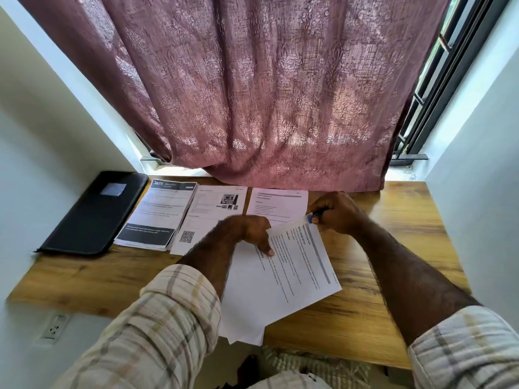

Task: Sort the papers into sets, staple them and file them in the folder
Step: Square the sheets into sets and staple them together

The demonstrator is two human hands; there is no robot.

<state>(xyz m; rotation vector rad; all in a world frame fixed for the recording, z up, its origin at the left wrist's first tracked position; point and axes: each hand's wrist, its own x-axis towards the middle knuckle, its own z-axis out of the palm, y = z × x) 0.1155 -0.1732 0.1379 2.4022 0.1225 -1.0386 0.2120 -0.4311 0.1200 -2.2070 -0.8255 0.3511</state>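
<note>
left hand [247, 231] presses paper set [283, 279], near desk [393, 304] front edge | right hand [337, 211] grips stapler [314, 216] at set's corner

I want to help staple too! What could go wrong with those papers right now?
The stapler in the right hand bites only the very corner of the paper set, so a sheet might get missed. The left hand pins just one spot, so pages could slip. The set also hangs over the desk edge and might slide off.
</note>
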